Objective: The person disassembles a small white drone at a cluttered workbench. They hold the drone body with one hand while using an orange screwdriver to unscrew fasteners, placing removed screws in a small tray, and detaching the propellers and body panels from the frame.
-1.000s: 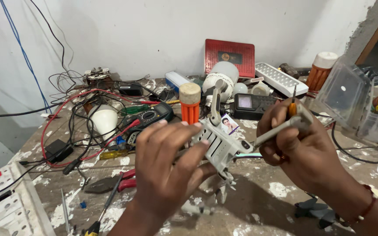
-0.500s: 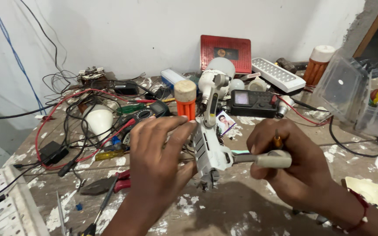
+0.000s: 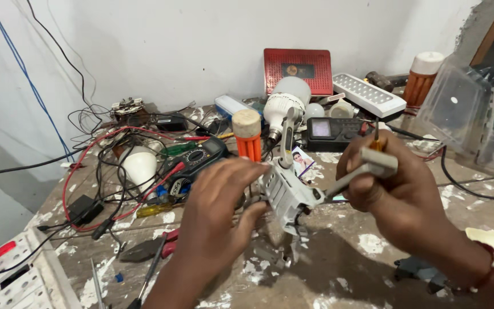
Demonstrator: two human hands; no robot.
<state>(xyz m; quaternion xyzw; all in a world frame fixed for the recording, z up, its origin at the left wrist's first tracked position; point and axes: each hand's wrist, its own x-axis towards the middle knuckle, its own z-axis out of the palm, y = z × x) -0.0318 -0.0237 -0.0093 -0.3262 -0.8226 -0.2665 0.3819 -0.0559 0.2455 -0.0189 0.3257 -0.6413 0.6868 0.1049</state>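
Observation:
My left hand (image 3: 219, 214) grips a small grey folding drone (image 3: 286, 191) by its body, above the paint-spattered workbench (image 3: 338, 263). One drone arm (image 3: 287, 134) sticks straight up; another arm (image 3: 367, 165) juts right and lies inside my right hand (image 3: 398, 194). That same hand also holds a thin screwdriver with an orange handle (image 3: 376, 137), its shaft pointing up above the fingers. A small photo card (image 3: 302, 162) lies on the bench just behind the drone.
A multimeter (image 3: 196, 163) with red and black leads lies at the left among tangled wires. An orange bulb base (image 3: 248, 137), white bulbs (image 3: 284, 100), a red box (image 3: 297, 70), a white LED panel (image 3: 368, 94), a clear plastic case (image 3: 467, 117), pliers (image 3: 147, 249) and a power strip (image 3: 12, 274) crowd the bench.
The drone has been turned in my hands, one arm now pointing up. My right hand has shifted its hold along the right arm, with the screwdriver still in it.

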